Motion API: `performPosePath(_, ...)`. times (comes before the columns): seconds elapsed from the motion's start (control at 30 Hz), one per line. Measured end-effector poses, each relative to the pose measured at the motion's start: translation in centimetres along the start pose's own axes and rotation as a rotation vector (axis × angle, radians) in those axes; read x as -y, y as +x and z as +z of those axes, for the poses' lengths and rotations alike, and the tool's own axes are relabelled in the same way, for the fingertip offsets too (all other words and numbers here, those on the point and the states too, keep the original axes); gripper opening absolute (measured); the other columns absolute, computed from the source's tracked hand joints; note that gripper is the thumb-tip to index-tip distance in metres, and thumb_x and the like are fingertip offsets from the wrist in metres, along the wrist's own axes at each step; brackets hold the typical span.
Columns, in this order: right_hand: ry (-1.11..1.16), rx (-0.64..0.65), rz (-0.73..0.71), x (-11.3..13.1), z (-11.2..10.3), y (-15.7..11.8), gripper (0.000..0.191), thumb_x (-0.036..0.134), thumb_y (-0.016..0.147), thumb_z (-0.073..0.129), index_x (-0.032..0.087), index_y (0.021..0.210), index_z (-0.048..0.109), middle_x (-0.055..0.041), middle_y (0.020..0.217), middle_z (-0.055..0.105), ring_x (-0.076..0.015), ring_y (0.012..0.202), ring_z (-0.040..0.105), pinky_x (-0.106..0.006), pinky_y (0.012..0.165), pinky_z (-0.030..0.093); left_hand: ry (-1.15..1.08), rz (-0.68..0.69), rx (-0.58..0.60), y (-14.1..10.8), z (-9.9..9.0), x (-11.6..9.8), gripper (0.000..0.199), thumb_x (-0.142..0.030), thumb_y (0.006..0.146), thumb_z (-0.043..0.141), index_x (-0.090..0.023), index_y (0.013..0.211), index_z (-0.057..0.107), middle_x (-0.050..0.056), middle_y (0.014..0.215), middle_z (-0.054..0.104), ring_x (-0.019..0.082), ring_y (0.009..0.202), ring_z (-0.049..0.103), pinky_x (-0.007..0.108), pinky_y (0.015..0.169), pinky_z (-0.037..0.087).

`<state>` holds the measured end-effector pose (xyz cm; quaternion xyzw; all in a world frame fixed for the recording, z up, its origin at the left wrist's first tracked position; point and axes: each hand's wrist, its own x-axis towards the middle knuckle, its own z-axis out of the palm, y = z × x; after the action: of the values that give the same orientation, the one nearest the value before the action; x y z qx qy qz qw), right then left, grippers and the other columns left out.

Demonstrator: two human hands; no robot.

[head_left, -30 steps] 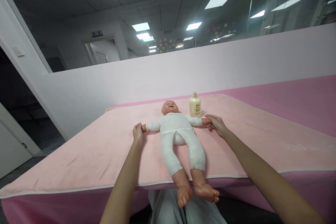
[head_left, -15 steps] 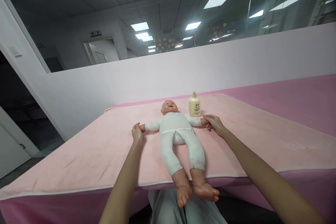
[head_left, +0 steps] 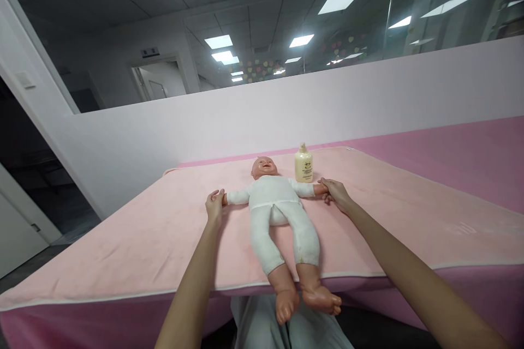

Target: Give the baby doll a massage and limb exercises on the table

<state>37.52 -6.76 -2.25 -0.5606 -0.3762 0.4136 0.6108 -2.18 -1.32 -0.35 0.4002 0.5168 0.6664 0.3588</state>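
Note:
A baby doll (head_left: 270,193) with a white cloth body lies on its back, arms stretched out to both sides. Its head points away from me and its feet hang over the near table edge. My left hand (head_left: 215,205) is closed around the doll's hand on the left, hiding most of it. On the other side, my right hand (head_left: 334,192) pinches the doll's other hand (head_left: 320,189) between thumb and fingers. A pale yellow pump bottle (head_left: 303,164) stands upright just beyond the doll's arm on the right.
Under the doll a pink towel (head_left: 164,234) with a white border covers much of the table. Darker pink cloth (head_left: 462,152) shows at the right. Behind the table rises a white half wall (head_left: 245,120) topped by glass. My knees are below the near edge.
My left thumb and fingers have shifted over the doll's hand and now cover more of it. My right hand has moved very slightly; the doll and bottle stay put.

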Motion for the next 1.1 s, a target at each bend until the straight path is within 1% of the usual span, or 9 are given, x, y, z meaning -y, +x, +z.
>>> performPosePath(0.1, 0.006, 0.030, -0.020, 0.0, 0.0, 0.0, 0.036, 0.041, 0.075, 0.063, 0.011, 0.094, 0.058, 0.0013, 0.042, 0.049, -0.0108, 0.031, 0.043, -0.021, 0.030, 0.034, 0.006, 0.006, -0.005, 0.3, -0.1, 0.3, 0.034, -0.036, 0.069, 0.067, -0.017, 0.095, 0.059, 0.008, 0.095, 0.062, 0.016, 0.085, 0.060, 0.032, 0.077, 0.051)
performPosePath(0.23, -0.009, 0.060, -0.021, -0.4, -0.2, 0.3, 0.034, 0.037, 0.075, 0.063, 0.011, 0.096, 0.058, 0.0002, 0.043, 0.051, -0.0106, 0.032, 0.043, -0.020, 0.031, 0.034, 0.008, -0.003, -0.020, 0.7, -0.2, 0.6, 0.026, -0.037, 0.076, 0.059, -0.016, 0.093, 0.060, 0.007, 0.094, 0.062, 0.017, 0.086, 0.060, 0.032, 0.078, 0.050)
performPosePath(0.43, -0.021, 0.018, 0.001, -0.1, -0.2, 0.0, 0.032, 0.036, 0.083, 0.052, 0.010, 0.101, 0.057, -0.0009, 0.044, 0.051, -0.0116, 0.034, 0.045, -0.021, 0.032, 0.035, 0.065, 0.024, -0.020, 0.4, -0.3, 0.6, 0.035, -0.044, 0.084, 0.041, -0.016, 0.090, 0.062, 0.009, 0.093, 0.061, 0.019, 0.087, 0.059, 0.034, 0.078, 0.049)
performPosePath(0.57, -0.011, -0.013, 0.011, 0.4, 0.1, -0.4, 0.031, 0.034, 0.086, 0.047, 0.009, 0.103, 0.057, -0.0007, 0.043, 0.050, -0.0121, 0.033, 0.045, -0.022, 0.032, 0.034, -0.005, -0.014, -0.021, 0.1, -0.1, 0.1, 0.034, -0.039, 0.082, 0.039, -0.016, 0.094, 0.061, 0.007, 0.087, 0.059, 0.017, 0.080, 0.059, 0.032, 0.071, 0.050)
performPosePath(0.73, 0.068, -0.002, 0.054, 0.6, 0.1, -0.1, 0.047, 0.048, 0.088, 0.035, 0.009, 0.103, 0.057, -0.0037, 0.048, 0.053, -0.0145, 0.033, 0.045, -0.025, 0.030, 0.034, -0.115, -0.069, 0.013, -0.2, 0.1, -0.5, 0.036, -0.024, 0.074, 0.042, -0.017, 0.102, 0.062, 0.005, 0.081, 0.057, 0.016, 0.072, 0.058, 0.028, 0.062, 0.049)
performPosePath(0.8, 0.091, -0.004, 0.072, 0.5, 0.0, 0.1, 0.050, 0.048, 0.090, 0.029, 0.009, 0.104, 0.056, -0.0041, 0.047, 0.053, -0.0149, 0.031, 0.044, -0.026, 0.030, 0.033, -0.143, -0.079, 0.008, -0.3, 0.1, -0.6, 0.039, -0.021, 0.072, 0.041, -0.016, 0.105, 0.063, 0.006, 0.081, 0.058, 0.015, 0.070, 0.058, 0.028, 0.061, 0.049)
performPosePath(0.9, 0.066, -0.009, 0.087, 0.4, 0.0, 0.3, 0.040, 0.039, 0.088, 0.033, 0.009, 0.102, 0.057, -0.0020, 0.043, 0.050, -0.0146, 0.030, 0.042, -0.025, 0.030, 0.031, -0.155, -0.104, -0.022, -0.3, 0.2, -0.6, 0.043, -0.020, 0.073, 0.041, -0.013, 0.111, 0.060, 0.007, 0.083, 0.061, 0.015, 0.070, 0.059, 0.030, 0.064, 0.051)
performPosePath(1.0, 0.025, -0.011, 0.084, 0.4, 0.1, 0.1, 0.029, 0.029, 0.082, 0.041, 0.010, 0.093, 0.059, -0.0013, 0.043, 0.049, -0.0142, 0.031, 0.043, -0.024, 0.030, 0.031, -0.138, -0.126, -0.036, -0.3, 0.4, -0.7, 0.047, -0.019, 0.074, 0.043, -0.010, 0.118, 0.055, 0.007, 0.083, 0.062, 0.016, 0.070, 0.061, 0.033, 0.068, 0.052)
performPosePath(1.1, 0.016, 0.000, 0.037, 0.3, 0.1, -0.1, 0.024, 0.025, 0.077, 0.044, 0.010, 0.089, 0.059, -0.0007, 0.044, 0.050, -0.0129, 0.031, 0.044, -0.023, 0.030, 0.032, -0.134, -0.133, -0.025, -0.3, 0.4, -0.6, 0.045, -0.019, 0.075, 0.045, -0.008, 0.118, 0.055, 0.009, 0.089, 0.063, 0.017, 0.075, 0.062, 0.033, 0.070, 0.053)
